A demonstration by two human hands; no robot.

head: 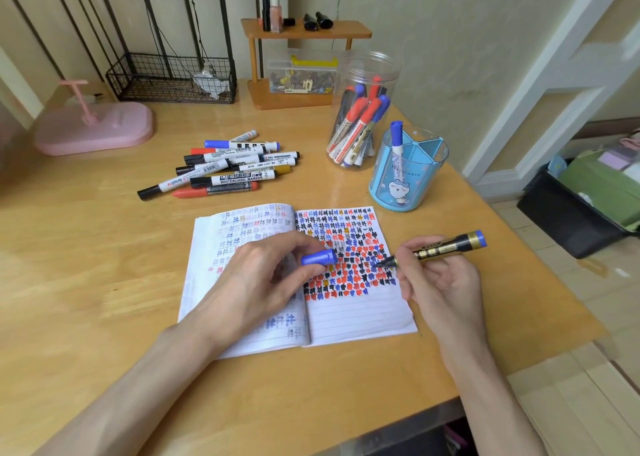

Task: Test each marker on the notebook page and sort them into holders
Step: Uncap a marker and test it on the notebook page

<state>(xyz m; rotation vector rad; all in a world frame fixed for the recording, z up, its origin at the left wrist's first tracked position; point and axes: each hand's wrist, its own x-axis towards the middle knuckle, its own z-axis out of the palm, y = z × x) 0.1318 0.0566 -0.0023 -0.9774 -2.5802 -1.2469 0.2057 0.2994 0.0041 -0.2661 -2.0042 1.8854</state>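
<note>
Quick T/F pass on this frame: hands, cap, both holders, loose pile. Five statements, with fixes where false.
1. The right hand holds a black-and-gold marker with its tip on the notebook. True.
2. The left hand holds nothing. False: it pinches a blue cap.
3. One blue-capped marker stands in the blue holder. True.
4. The clear jar has nothing in it. False: it holds several red- and blue-capped markers.
5. The loose markers lie to the right of the notebook. False: they lie beyond it, to the left.
</note>
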